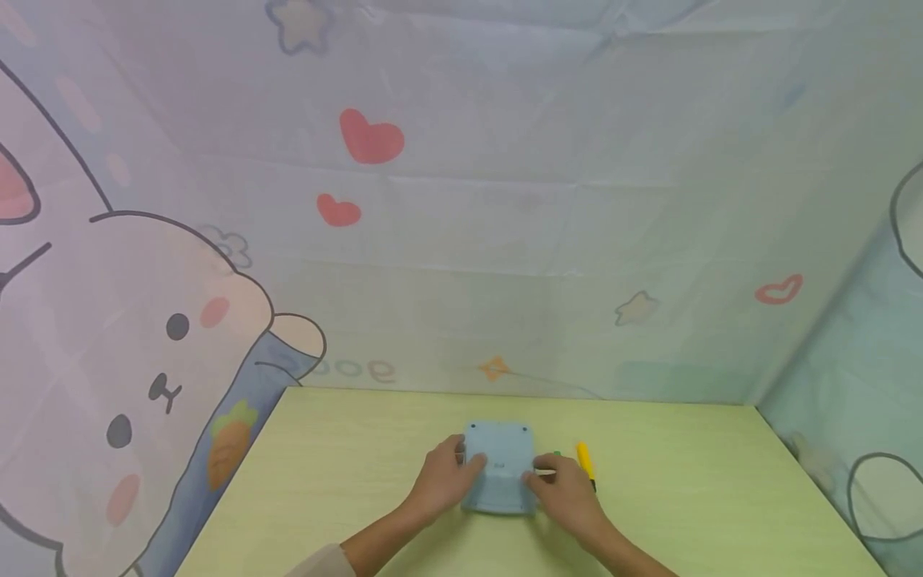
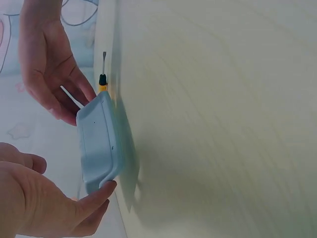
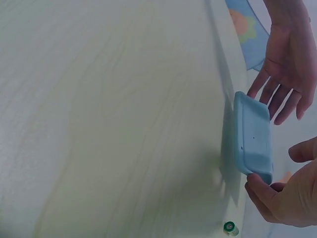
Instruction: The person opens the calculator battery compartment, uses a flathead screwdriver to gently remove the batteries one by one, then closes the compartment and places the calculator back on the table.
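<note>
A flat light blue plastic device point(image 1: 501, 473), shaped like a calculator, is held with its plain back up; small dark holes mark its corners. My left hand point(image 1: 441, 486) grips its left edge, thumb laid over the back. On the opposite edge, my right hand point(image 1: 573, 498) pinches it with the thumb on top. In the left wrist view the device point(image 2: 99, 141) is tilted above the table, casting a shadow. Beside my right hand lies a screwdriver point(image 1: 585, 459) with a yellow handle and black collar. A small green battery point(image 3: 230, 228) stands near that hand.
The pale yellow-green table point(image 1: 346, 449) runs back to a printed cloth point(image 1: 505, 240) with hearts and stars. A large rabbit figure point(image 1: 144, 336) covers the cloth on the left. Another cloth wall point(image 1: 851, 385) borders the table's right side.
</note>
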Motion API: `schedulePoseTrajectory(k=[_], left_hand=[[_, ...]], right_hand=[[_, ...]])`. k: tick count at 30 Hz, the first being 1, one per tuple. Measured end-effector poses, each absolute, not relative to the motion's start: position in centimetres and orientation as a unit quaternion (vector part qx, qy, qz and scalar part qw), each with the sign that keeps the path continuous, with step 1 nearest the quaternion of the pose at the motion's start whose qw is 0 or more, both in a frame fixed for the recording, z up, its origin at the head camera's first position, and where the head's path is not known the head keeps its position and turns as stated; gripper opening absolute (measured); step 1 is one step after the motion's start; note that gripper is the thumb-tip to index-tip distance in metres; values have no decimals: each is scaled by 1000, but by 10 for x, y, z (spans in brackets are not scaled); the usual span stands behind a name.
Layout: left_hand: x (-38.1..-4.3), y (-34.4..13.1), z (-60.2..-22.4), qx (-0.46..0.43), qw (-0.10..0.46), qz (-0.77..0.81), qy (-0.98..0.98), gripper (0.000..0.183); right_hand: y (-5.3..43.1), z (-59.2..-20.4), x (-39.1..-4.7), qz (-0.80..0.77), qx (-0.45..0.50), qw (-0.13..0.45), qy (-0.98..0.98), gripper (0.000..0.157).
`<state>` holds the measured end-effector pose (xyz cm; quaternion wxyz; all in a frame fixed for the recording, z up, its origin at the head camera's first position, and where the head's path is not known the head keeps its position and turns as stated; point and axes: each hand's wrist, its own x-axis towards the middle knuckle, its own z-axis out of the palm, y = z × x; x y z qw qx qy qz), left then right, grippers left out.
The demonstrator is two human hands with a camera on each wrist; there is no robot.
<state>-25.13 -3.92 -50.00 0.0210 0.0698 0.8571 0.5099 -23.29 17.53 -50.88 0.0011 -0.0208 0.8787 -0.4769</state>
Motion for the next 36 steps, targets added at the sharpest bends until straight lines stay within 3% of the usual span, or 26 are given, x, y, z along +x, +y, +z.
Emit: schedulePoseTrajectory(k=[24,36], left_hand=[[-258,-29,-488,17,-34,582,812,56],[-258,-27,-492,4,-55,606,793,45]], right_hand=[[168,-495,-237,-567,37,-39,822,44],[166,-496,-237,-572,47,-53,817,45]])
